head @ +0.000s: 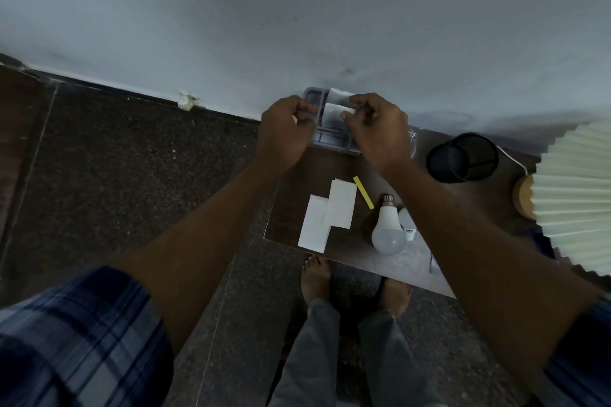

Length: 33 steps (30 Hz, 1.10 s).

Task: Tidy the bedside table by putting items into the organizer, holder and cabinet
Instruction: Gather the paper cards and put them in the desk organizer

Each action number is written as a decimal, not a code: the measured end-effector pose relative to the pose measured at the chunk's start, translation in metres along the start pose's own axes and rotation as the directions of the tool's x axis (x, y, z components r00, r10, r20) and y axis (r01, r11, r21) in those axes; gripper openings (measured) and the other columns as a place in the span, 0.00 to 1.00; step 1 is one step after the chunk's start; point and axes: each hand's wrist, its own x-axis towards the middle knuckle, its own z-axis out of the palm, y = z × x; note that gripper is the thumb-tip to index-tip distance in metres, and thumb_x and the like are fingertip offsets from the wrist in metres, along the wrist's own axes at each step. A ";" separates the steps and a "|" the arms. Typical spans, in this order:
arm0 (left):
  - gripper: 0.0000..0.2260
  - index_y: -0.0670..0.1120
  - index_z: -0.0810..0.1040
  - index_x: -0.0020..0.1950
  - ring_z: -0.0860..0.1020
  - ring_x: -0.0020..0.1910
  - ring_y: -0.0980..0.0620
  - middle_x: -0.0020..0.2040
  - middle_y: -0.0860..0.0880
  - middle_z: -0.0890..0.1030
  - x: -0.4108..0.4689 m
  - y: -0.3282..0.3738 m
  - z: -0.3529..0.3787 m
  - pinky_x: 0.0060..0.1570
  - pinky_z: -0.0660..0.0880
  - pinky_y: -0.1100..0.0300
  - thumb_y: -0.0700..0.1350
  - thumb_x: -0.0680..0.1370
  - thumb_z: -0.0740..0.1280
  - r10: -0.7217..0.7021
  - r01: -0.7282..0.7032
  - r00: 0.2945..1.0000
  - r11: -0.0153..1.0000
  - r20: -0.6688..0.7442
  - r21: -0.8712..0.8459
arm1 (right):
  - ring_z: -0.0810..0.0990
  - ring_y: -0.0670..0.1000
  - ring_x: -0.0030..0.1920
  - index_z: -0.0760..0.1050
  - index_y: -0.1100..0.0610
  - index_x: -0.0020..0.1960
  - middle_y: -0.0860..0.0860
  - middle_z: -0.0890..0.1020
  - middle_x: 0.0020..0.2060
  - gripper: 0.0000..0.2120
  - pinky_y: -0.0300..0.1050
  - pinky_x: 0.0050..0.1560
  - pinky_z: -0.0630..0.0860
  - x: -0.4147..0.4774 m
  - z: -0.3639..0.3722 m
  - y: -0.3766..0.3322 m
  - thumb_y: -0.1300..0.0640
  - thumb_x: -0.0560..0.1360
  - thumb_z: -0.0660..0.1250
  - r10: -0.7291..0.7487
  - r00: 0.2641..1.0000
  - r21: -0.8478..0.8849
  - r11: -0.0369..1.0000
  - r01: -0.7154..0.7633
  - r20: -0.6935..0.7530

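My right grip (377, 132) pinches one of two white packets (332, 116) in the organizer (330, 142), at twelve o'clock on the counter (297, 182). My left grip (284, 132) is curled; I cannot tell whether it holds anything. At six lie two bulbs (388, 231), two paper slips (340, 205) and one yellow strip (363, 192); the bulb label is unreadable.

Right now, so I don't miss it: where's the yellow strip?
Head view: the yellow strip lies on the bedside table, between the white papers and the light bulb.

Dim, bluish room light leaves the wall (297, 10) the brightest area and the floor (132, 158) dark and grainy, with only faint, soft shadows. White papers (330, 211) and a bulb (388, 231) stand out against the dark table (307, 175). The wide lens bows the table's edge and stretches the blurred sleeve (82, 340). The slip (335, 114) pinched in the right hand (380, 132) looks soft.
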 end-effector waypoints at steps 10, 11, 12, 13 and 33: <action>0.03 0.45 0.83 0.49 0.81 0.43 0.60 0.44 0.52 0.84 -0.060 -0.027 0.003 0.45 0.74 0.74 0.39 0.76 0.72 -0.150 0.152 0.988 0.987 0.028 -0.059 | 0.82 0.45 0.46 0.82 0.54 0.58 0.47 0.84 0.43 0.11 0.46 0.50 0.82 -0.033 -0.007 0.002 0.54 0.76 0.72 -0.002 1.000 0.029 1.000 0.002 -0.006; 0.03 0.45 0.83 0.49 0.82 0.44 0.57 0.45 0.51 0.84 -0.065 -0.030 0.004 0.47 0.77 0.69 0.40 0.76 0.72 -0.176 0.178 0.984 0.983 0.040 -0.048 | 0.82 0.44 0.45 0.82 0.53 0.57 0.47 0.84 0.42 0.10 0.45 0.49 0.82 -0.038 -0.006 0.005 0.54 0.76 0.72 -0.004 1.000 0.031 1.000 0.004 0.004; 0.04 0.45 0.83 0.50 0.82 0.46 0.54 0.46 0.50 0.85 -0.071 -0.032 0.005 0.50 0.79 0.63 0.40 0.76 0.72 -0.199 0.201 0.978 0.979 0.057 -0.040 | 0.82 0.44 0.44 0.82 0.53 0.57 0.47 0.83 0.41 0.10 0.44 0.48 0.82 -0.043 -0.005 0.008 0.53 0.77 0.72 0.001 1.000 0.036 0.999 -0.002 0.018; 0.04 0.45 0.83 0.50 0.83 0.48 0.52 0.47 0.49 0.85 -0.077 -0.034 0.007 0.52 0.80 0.58 0.40 0.76 0.72 -0.218 0.221 0.973 0.975 0.077 -0.035 | 0.81 0.44 0.43 0.82 0.53 0.56 0.46 0.83 0.41 0.10 0.44 0.47 0.81 -0.048 -0.004 0.011 0.53 0.77 0.72 0.011 0.999 0.039 0.999 -0.012 0.030; 0.09 0.46 0.82 0.55 0.80 0.51 0.49 0.55 0.46 0.81 -0.102 -0.054 0.049 0.52 0.80 0.53 0.40 0.75 0.72 -0.165 0.101 0.947 0.968 0.275 0.231 | 0.82 0.57 0.56 0.76 0.54 0.69 0.57 0.78 0.63 0.17 0.52 0.55 0.81 -0.116 0.044 0.053 0.55 0.81 0.64 0.299 0.917 -0.572 0.814 -0.099 0.266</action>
